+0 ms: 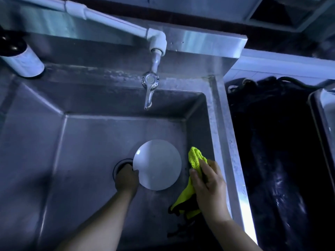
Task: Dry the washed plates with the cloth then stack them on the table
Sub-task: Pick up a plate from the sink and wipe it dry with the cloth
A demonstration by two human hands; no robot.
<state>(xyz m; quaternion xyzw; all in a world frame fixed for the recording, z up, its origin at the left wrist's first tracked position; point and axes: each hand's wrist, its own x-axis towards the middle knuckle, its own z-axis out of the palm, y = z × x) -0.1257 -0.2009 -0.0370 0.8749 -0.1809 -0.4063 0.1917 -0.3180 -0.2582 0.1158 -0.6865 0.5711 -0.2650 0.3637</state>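
Head | left hand (126, 180) grips round glossy plate (159, 165) | right hand (208, 185) holds fuzzy cloth (194, 158)

Over the steel sink (87, 142) the left hand (126, 180) grips a white plate (157, 164) by its lower left edge, above the drain (119, 164). Just to the right, apart from the plate, the right hand (208, 185) holds a yellow-green cloth (195, 158) bunched in its fingers, one end hanging below. The tap (149, 91) hangs over the basin. A white bottle (21, 58) stands on the back-left ledge.
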